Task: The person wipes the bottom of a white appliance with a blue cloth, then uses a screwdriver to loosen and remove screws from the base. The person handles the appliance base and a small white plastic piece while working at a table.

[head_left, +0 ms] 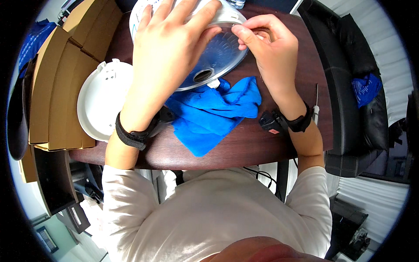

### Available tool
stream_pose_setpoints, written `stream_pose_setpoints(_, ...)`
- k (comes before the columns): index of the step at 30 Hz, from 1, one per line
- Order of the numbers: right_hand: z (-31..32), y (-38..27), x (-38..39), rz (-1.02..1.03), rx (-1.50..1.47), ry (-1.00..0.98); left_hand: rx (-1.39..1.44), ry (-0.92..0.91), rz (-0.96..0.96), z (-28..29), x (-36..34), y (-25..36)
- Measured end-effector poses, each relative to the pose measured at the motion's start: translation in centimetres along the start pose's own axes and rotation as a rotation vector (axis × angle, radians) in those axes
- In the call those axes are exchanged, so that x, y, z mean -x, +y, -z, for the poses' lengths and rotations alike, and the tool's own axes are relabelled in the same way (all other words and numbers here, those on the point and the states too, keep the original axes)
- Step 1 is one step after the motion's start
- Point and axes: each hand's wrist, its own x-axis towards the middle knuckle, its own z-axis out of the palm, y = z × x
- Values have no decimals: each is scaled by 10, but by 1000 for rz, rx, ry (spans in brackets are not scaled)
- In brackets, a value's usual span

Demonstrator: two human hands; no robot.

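My left hand lies with fingers spread across the white top of a round appliance part. Below the fingers, this part has a clear, blue-tinted bowl-like section with a ribbed surface and a dark oval opening near its lower edge. At the part's right rim, my right hand is closed in a pinch, thumb against forefinger. Whatever lies between those fingertips is too small to make out. A crumpled blue cloth spreads on the table just below the part.
A white round shallow cover lies left of my left forearm, beside cardboard boxes. A screwdriver rests near the right edge of the dark wooden table. Beyond that edge stands a black sofa.
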Motion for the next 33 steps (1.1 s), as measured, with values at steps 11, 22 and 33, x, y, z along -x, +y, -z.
stream_pose_setpoints(11,-4,5,0,70,171,43,31,8,-10,-2,0,-2)
stream_pose_setpoints(22,-2,0,1,-16,-101,17,6,10,-9,-2,1,-2)
stream_pose_setpoints(33,-10,6,0,61,137,45,56,17,-2,-3,0,-2)
